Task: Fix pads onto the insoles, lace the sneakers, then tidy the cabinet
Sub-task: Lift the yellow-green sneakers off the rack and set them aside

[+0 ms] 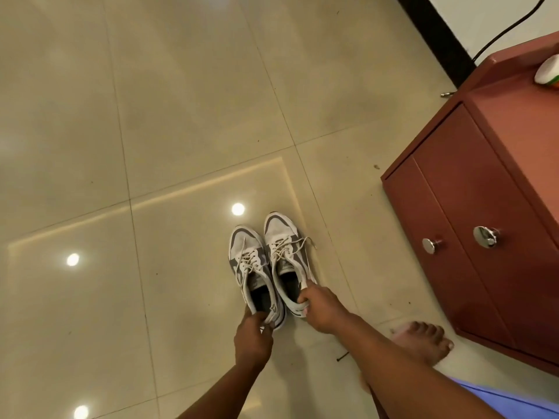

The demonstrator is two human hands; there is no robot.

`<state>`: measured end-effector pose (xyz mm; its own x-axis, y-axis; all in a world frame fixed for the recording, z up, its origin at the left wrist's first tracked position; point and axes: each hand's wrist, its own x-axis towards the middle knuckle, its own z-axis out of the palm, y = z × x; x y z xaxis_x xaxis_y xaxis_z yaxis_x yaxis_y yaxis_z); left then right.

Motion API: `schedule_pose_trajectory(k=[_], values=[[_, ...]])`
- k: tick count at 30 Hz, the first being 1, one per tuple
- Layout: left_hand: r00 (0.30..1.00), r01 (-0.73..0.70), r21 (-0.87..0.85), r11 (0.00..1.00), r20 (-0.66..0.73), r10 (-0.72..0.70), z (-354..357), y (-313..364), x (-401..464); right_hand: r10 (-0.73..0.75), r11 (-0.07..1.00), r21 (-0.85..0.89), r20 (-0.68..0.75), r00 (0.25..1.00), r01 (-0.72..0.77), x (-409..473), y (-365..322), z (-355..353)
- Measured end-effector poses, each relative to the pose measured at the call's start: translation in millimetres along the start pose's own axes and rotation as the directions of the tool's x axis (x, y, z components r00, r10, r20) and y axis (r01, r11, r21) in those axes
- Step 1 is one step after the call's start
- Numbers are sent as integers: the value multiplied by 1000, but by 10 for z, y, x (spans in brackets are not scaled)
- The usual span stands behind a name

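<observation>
Two white and grey sneakers stand side by side on the tiled floor, toes pointing away from me, both laced. My left hand (252,337) grips the heel of the left sneaker (251,267). My right hand (320,309) holds the heel collar of the right sneaker (287,252), its fingers curled over the rim. Dark insoles show inside both shoes. I see no pads.
A reddish-brown cabinet (472,237) with two doors shut and two round metal knobs stands at the right. A white object (547,71) lies on its top. My bare foot (423,340) rests on the floor near its corner. A black cable (508,28) runs along the wall.
</observation>
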<state>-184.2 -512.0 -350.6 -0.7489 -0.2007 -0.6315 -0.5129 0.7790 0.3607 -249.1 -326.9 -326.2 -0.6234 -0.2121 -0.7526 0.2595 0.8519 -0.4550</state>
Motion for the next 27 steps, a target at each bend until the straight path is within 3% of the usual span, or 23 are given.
schedule_pose_trajectory(k=[3, 7, 10, 14, 19, 23, 27], values=[[987, 53, 48, 997, 151, -60, -22, 119, 54, 4, 999, 51, 119, 993, -10, -44, 71, 16], [971, 1, 318, 948, 228, -77, -250, 352, 195, 71, 994, 69, 129, 989, -80, -162, 99, -105], [972, -123, 425, 897, 234, 23, -461, 692, 223, 103, 994, 32, 70, 992, -105, -295, 42, -345], [964, -237, 433, 870, 219, 153, -766, 1291, 101, 81, 996, -41, -30, 996, -82, -573, -72, -800], [908, -418, 474, 775, 185, 377, -1127, 2093, -308, 44, 997, -54, -227, 973, -57, -1171, -98, -1416], [821, -548, 532, 646, 194, 536, -1372, 2782, -866, 16, 998, -44, -492, 870, -43, -1926, -68, -1833], [654, -681, 593, 430, 229, 721, -1505, 3398, -1556, 43, 997, -15, -749, 662, -82, -2842, 14, -2097]])
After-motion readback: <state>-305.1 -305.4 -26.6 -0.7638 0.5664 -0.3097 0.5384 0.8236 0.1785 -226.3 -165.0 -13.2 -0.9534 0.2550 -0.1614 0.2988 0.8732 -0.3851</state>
